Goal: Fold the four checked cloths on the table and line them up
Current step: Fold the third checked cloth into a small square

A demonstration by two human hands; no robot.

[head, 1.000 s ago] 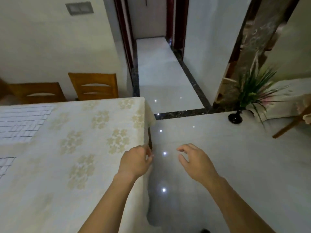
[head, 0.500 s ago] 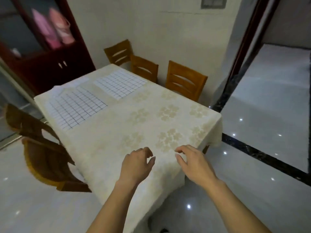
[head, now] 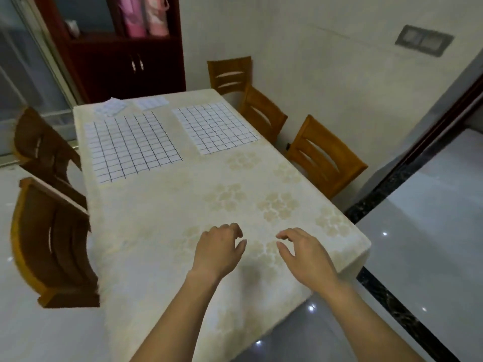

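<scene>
On the table [head: 162, 218], far half, the left cloth [head: 133, 147] and right cloth [head: 215, 128] lie side by side, apart. Behind them, at the far edge, there's the corner cloth [head: 109, 107], with the fourth cloth [head: 151, 103] just to its right. Over the near end, the left hand [head: 218, 250] is beside the right hand [head: 304, 253], not touching. Left chairs [head: 52, 246] and right chairs [head: 324, 163] flank the table, and the cabinet [head: 125, 64] stands behind it.

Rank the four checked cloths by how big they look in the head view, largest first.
Largest: left spread cloth.
Next: right spread cloth, though it lies farther, so unsure.
Smallest: crumpled cloth and small flat cloth at the far end look alike; distance shrinks them.
</scene>
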